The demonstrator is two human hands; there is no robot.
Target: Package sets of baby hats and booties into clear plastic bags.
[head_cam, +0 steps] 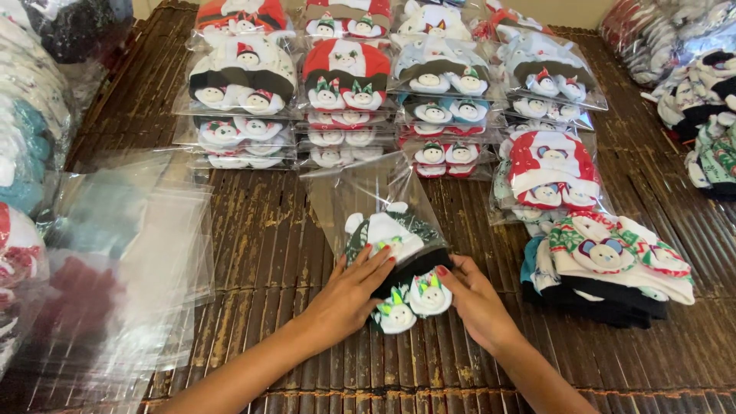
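Both hands, left (354, 290) & right (469, 295), flat-fingered, pressing half-bagged hat-and-mitten set (399, 261) into clear bag (368, 192); bagged stacks (345, 84) beyond, unbagged pile (606, 268) right.

**Two bare hands meet at centre**

The left hand (354, 291) lies palm-down, fingers (376, 257) spread flat and pointing up-right. The right hand (474, 300) angles inward, fingers curled, red-painted thumbnail showing. Both forearms enter from the bottom edge.

The mat (268, 245) looks like dark slatted bamboo, rough and matt. The bag (368, 195) is clear glossy plastic; the hat (387, 234) inside seems soft knitted cloth.
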